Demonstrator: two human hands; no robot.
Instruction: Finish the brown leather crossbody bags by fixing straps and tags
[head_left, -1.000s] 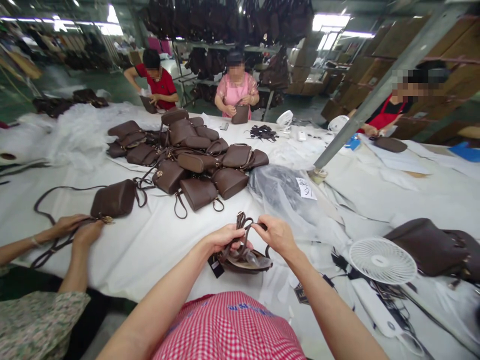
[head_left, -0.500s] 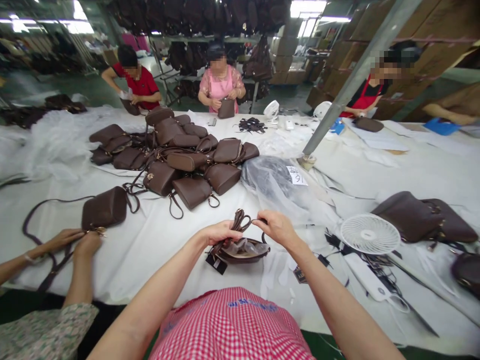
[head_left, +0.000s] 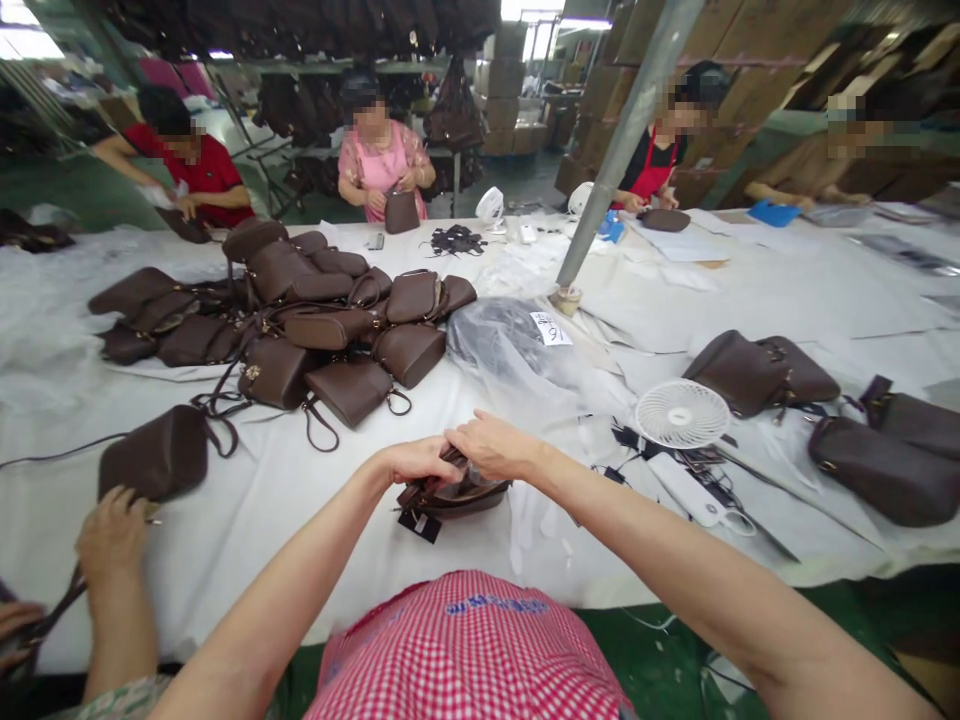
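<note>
Handbag held over the near side of the table, long axis 9 to 3 o'clock

Clock readings are from the handbag [head_left: 476,500], 6 o'clock toward the wearer. The near edge of the table [head_left: 262,530] runs at 6 o'clock, just beyond the checked apron [head_left: 472,650]. White covering extends at 9 o'clock to a co-worker's hand [head_left: 112,530]. The bag pile [head_left: 345,390] bounds 10 to 11 o'clock, the plastic-wrapped bundle [head_left: 502,345] 12 to 1, the white fan [head_left: 682,413] 2 to 3. The handbag's mouth faces upward, partly covered by hands; a black tag [head_left: 418,526] hangs at 8 o'clock. The left hand [head_left: 424,460] grips brown straps [head_left: 452,459]. The right hand [head_left: 491,447] is closed beside it; its grip is hidden.
</note>
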